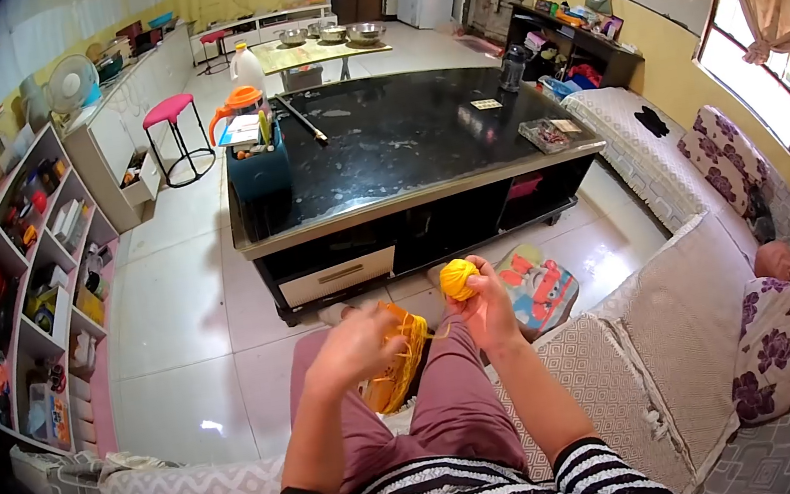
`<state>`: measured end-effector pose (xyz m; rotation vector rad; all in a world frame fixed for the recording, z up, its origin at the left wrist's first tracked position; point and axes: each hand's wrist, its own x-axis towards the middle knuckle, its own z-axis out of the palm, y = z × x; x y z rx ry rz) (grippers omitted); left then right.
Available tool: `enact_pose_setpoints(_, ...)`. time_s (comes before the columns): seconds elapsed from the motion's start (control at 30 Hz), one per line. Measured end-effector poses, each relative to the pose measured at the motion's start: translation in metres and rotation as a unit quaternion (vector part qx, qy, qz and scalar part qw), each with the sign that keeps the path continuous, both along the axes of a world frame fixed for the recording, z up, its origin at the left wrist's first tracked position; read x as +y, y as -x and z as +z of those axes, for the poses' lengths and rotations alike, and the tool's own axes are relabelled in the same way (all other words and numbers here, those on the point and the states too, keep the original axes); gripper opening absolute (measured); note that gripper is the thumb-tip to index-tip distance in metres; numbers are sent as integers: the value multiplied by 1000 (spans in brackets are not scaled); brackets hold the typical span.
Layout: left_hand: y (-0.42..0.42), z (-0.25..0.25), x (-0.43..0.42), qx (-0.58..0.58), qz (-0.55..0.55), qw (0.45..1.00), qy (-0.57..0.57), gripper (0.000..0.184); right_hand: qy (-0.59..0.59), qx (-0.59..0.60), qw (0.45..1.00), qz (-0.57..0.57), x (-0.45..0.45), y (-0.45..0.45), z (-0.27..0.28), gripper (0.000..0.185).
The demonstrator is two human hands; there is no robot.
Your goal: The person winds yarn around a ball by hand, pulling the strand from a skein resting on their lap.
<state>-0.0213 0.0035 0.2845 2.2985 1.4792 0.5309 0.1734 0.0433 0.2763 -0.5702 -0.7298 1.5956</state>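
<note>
My right hand point(487, 313) is closed around a small ball of yellow yarn point(458, 279), its fingers wrapped behind and below the ball. A loose hank of yellow-orange yarn point(401, 362) hangs between my knees, over the mauve trousers point(439, 413). A short strand of yarn shows between the hank and my right hand. My left hand point(359, 348) is in front of the hank's upper left part, with its fingers bent towards the yarn. Motion blurs those fingers, so whether they grip a strand cannot be made out.
A black-topped coffee table point(381, 148) stands ahead, with a teal bin point(259, 170) on its near left corner. A colourful cushion-like thing point(537, 288) lies on the floor beyond my right hand. The sofa point(625, 376) runs along the right; shelves point(37, 287) stand left.
</note>
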Motion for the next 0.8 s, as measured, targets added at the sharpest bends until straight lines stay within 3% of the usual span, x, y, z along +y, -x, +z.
enact_pose_setpoints(0.03,-2,-7,6,0,0,1000,3,27,-7,-1,1000,20,-2,-1,1,31)
enact_pose_setpoints(0.1,-6,-12,20,-255,-38,966,-15,49,-18,-1,999,43,-5,1,5,31)
enact_pose_setpoints(0.13,-13,-17,24,-254,-36,966,-16,49,-21,0,998,62,-9,3,7,31)
enact_pose_setpoints(0.2,-36,-30,30,-386,-111,916,7,58,-26,0,996,80,-10,6,8,31)
enact_pose_setpoints(0.23,-46,-38,34,-462,-135,873,74,48,-24,12,996,81,-9,7,6,31)
enact_pose_setpoints(0.33,-60,-49,35,-506,-108,849,109,37,-27,21,996,84,-6,1,4,33)
enact_pose_setpoints(0.37,-59,-53,31,-490,-79,851,170,23,-26,4,998,57,-6,-1,7,33)
enact_pose_setpoints(0.4,-59,-46,25,-491,-80,851,170,23,-24,-13,999,31,-6,-1,9,33)
enact_pose_setpoints(0.47,-61,-24,5,-313,-10,940,134,18,-43,-39,998,1,-4,-3,10,33)
enact_pose_setpoints(0.5,-66,-32,4,-339,-34,938,62,18,-44,-72,996,-21,0,-6,6,32)
enact_pose_setpoints(0.53,-66,-36,3,-339,-32,938,62,18,-46,-105,992,-44,4,-8,2,32)
enact_pose_setpoints(0.6,-66,-35,-3,-265,-84,960,-34,17,-50,-160,985,-51,6,-7,-3,32)
enact_pose_setpoints(0.73,-60,-15,-9,-273,-121,952,-59,15,-62,-280,958,-21,7,-9,-17,32)
enact_pose_setpoints(0.8,-55,-6,-5,-299,-120,946,-42,15,-56,-272,961,-11,7,-8,-28,33)
